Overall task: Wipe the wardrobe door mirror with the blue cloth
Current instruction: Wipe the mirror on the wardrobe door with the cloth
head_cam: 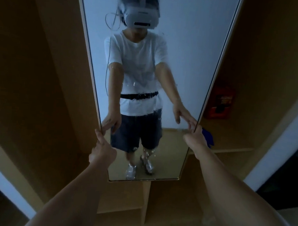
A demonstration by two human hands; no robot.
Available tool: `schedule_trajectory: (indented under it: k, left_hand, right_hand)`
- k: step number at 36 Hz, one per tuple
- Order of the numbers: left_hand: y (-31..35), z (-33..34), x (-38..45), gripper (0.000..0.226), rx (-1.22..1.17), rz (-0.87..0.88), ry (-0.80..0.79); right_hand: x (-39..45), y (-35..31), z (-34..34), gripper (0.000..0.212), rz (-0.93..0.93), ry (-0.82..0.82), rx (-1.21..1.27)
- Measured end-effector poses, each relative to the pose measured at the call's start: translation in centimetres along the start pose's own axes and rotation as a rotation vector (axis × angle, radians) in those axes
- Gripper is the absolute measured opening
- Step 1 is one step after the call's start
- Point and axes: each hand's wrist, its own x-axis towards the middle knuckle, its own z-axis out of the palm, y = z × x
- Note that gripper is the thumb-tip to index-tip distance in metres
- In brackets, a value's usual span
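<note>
Blue cloth (208,137); white-framed mirror (182,65) streaked with droplets; tan wood wardrobe (41,68); red box (220,102) with dark markings.

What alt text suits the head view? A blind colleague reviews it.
Both hands grip a tall wet mirror: left hand on its left edge, right hand on its right edge with a blue cloth behind. Wooden wardrobe panels surround it.
</note>
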Motion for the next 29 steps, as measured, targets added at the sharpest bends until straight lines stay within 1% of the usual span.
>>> schedule_trajectory:
  k: [3, 6, 9, 11, 13, 16, 20, 23, 25, 29]
  left_hand:
    - [0.0, 0.0, 0.0, 0.097, -0.007, -0.003, 0.009]
    - [0.4, 1.0, -0.4, 0.093, -0.060, -0.110, 0.006]
    - [1.0, 3.0, -1.6, 0.074, -0.072, -0.269, -0.075]
    - [1.5, 4.8, -2.6, 0.068, 0.001, -0.291, -0.172]
    - [2.9, 6.4, -3.5, 0.065, 0.067, -0.177, -0.258]
    - [6.5, 8.8, -4.8, 0.060, 0.127, 0.076, -0.306]
    - [12.9, 11.6, -7.2, 0.056, 0.254, 0.410, -0.247]
    - [17.8, 13.9, -8.7, 0.061, 0.337, 0.589, -0.222]
    - [20.6, 15.3, -9.2, 0.062, 0.310, 0.637, -0.244]
    - [24.5, 18.1, -9.3, 0.065, 0.238, 0.635, -0.351]
  right_hand:
    - [0.3, 0.3, -0.2, 0.082, -0.019, -0.007, 0.015]
    - [0.5, 1.0, -0.3, 0.072, -0.034, 0.033, -0.017]
    - [0.7, 1.6, -0.7, 0.057, -0.066, 0.109, -0.220]
    - [1.3, 2.2, -1.3, 0.052, -0.100, 0.144, -0.371]
    - [2.0, 2.8, -2.3, 0.053, -0.113, 0.151, -0.473]
    - [3.5, 3.9, -4.0, 0.054, -0.139, 0.139, -0.584]
    - [5.7, 5.2, -5.8, 0.056, -0.184, 0.085, -0.742]
    - [7.5, 6.0, -6.6, 0.059, -0.193, 0.021, -0.822]
    - [8.8, 6.6, -7.0, 0.062, -0.183, -0.025, -0.845]
    - [11.1, 7.4, -7.2, 0.064, -0.190, -0.088, -0.861]
